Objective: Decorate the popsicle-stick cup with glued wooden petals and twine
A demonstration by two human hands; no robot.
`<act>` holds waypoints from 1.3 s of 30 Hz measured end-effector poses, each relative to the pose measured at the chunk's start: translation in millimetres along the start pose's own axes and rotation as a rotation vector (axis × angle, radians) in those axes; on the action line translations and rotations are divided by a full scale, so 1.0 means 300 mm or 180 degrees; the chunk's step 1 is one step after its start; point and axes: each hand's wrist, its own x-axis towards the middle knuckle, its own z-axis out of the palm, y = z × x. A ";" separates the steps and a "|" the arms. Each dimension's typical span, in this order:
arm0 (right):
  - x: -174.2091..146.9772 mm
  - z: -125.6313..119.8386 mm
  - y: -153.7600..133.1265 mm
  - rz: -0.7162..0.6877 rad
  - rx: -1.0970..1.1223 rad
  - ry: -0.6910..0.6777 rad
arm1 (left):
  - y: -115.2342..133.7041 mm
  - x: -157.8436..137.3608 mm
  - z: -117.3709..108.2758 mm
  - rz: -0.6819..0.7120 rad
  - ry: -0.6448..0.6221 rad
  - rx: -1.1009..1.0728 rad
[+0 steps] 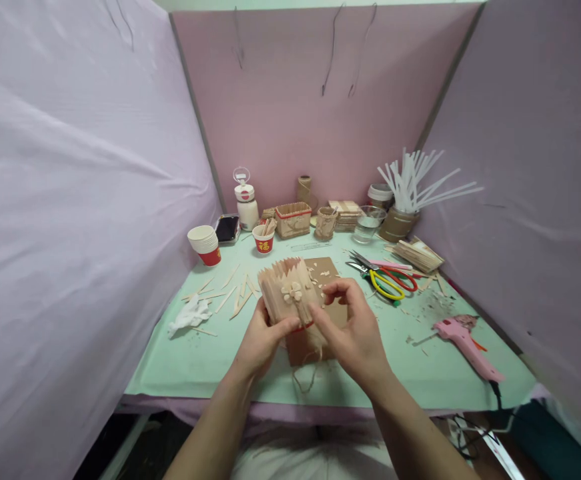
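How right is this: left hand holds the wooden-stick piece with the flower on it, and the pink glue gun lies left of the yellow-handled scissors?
One error: the pink glue gun lies right of the yellow-handled scissors, per the head view. The left hand does hold the wooden-stick piece with the flower.

The bench [155, 377] had a pale green top. On it lay a brown board [297, 350], thin sticks [226, 299], a crumpled white tissue [190, 315], scissors [373, 269] and a pink glue gun [470, 347]. Farther back stood a white bottle [247, 215] and a rectangular basket [293, 221].
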 end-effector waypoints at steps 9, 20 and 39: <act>-0.121 0.008 0.088 0.1554 0.1565 -0.1440 | 0.036 0.025 0.001 0.0070 0.0129 -0.0456; -0.139 0.052 0.044 0.1678 0.2145 -0.0883 | 0.001 0.027 -0.024 0.0048 0.0108 -0.0363; 0.074 -0.062 0.046 -0.0539 0.0232 -0.0545 | 0.055 0.108 0.002 -0.0429 -0.0694 -0.0342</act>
